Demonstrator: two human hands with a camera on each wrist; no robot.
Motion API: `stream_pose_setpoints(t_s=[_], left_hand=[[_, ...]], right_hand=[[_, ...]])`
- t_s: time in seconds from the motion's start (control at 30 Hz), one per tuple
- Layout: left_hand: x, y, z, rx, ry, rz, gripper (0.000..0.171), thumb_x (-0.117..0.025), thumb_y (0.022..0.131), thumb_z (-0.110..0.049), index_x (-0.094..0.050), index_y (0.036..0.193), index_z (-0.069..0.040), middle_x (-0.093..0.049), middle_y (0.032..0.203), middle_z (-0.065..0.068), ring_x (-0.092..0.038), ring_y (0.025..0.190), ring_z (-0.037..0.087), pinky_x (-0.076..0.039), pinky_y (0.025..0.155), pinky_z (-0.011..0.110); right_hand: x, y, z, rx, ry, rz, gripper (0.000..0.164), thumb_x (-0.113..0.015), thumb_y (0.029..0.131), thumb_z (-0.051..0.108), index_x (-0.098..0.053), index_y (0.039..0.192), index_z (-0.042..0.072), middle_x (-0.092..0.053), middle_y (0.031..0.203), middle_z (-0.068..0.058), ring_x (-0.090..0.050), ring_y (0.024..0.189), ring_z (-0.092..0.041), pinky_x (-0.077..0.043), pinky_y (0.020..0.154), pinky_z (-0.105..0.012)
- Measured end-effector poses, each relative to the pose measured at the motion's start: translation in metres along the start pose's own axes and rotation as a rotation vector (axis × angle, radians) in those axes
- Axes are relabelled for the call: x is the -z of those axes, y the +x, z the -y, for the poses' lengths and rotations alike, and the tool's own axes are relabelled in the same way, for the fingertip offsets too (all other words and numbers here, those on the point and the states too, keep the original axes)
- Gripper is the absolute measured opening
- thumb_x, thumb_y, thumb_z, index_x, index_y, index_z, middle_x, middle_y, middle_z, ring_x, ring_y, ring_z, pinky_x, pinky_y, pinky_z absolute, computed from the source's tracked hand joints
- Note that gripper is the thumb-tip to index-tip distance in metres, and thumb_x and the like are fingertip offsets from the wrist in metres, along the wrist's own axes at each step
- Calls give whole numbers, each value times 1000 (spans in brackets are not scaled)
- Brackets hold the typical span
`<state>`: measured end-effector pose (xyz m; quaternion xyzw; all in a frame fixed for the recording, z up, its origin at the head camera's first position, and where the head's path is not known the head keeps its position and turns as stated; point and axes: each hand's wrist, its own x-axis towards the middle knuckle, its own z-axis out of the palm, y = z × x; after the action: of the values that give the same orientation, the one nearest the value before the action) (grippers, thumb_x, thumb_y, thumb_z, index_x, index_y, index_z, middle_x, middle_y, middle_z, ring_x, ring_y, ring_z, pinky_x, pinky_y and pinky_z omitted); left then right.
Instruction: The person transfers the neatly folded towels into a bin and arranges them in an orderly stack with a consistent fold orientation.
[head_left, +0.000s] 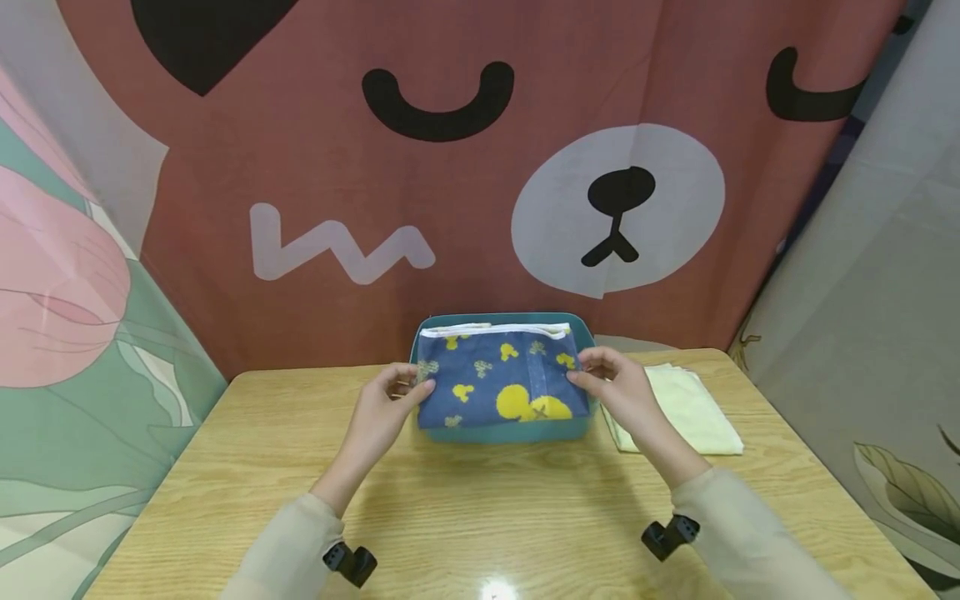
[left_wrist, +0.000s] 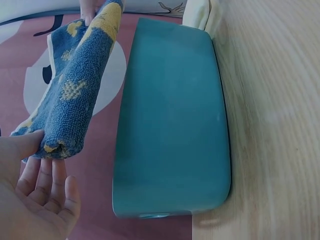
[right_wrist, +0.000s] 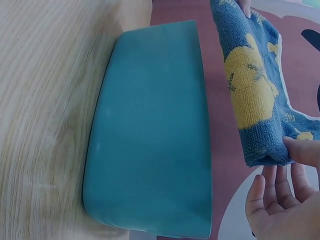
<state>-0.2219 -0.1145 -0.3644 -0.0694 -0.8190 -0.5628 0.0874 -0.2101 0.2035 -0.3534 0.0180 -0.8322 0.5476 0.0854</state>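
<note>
A folded blue towel point(head_left: 487, 375) with yellow patterns and a white edge hangs between both hands, above a teal plastic bin point(head_left: 510, 432). My left hand point(head_left: 386, 404) pinches its left end, thumb on the near face and fingers beneath. At the right end my right hand point(head_left: 611, 385) grips it the same way. The left wrist view shows the towel point(left_wrist: 82, 85) as a rounded fold held higher than the bin point(left_wrist: 170, 120). From the right wrist, the towel point(right_wrist: 252, 95) also sits apart from the bin's rim. The bin's inside is hidden.
A folded pale yellow cloth point(head_left: 693, 412) lies on the wooden table point(head_left: 465, 508) to the right of the bin. Behind the table hangs a curtain point(head_left: 337, 317) with a bear face. Printed fabric also hangs along both sides.
</note>
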Motion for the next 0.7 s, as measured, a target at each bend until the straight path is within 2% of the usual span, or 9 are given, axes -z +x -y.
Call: stream_pose_setpoints(t_s=[0.23, 0.47, 0.7], left_hand=[[-3, 9, 0, -37, -9, -18, 22, -75, 90, -14, -67, 107, -2, -64, 97, 8, -61, 91, 24, -50, 84, 35], [-6, 16, 1, -13, -8, -18, 26, -75, 90, -19, -68, 111, -5, -64, 101, 6, -60, 94, 23, -50, 81, 33], [-8, 23, 2, -28, -24, -18, 27, -75, 90, -19, -68, 112, -5, -64, 103, 9, -60, 94, 25, -49, 82, 37]], right_hand=[[1, 6, 0, -7, 11, -8, 30, -71, 93, 17, -61, 116, 1, -62, 101, -5, -57, 84, -16, -51, 69, -28], [2, 11, 1, -44, 39, -20, 32, -71, 93, 18, -61, 118, 1, -62, 101, -3, -56, 82, -14, -51, 72, -33], [1, 15, 4, -62, 65, -32, 33, -71, 93, 19, -60, 119, 2, -60, 100, -1, -57, 83, -12, -51, 72, -30]])
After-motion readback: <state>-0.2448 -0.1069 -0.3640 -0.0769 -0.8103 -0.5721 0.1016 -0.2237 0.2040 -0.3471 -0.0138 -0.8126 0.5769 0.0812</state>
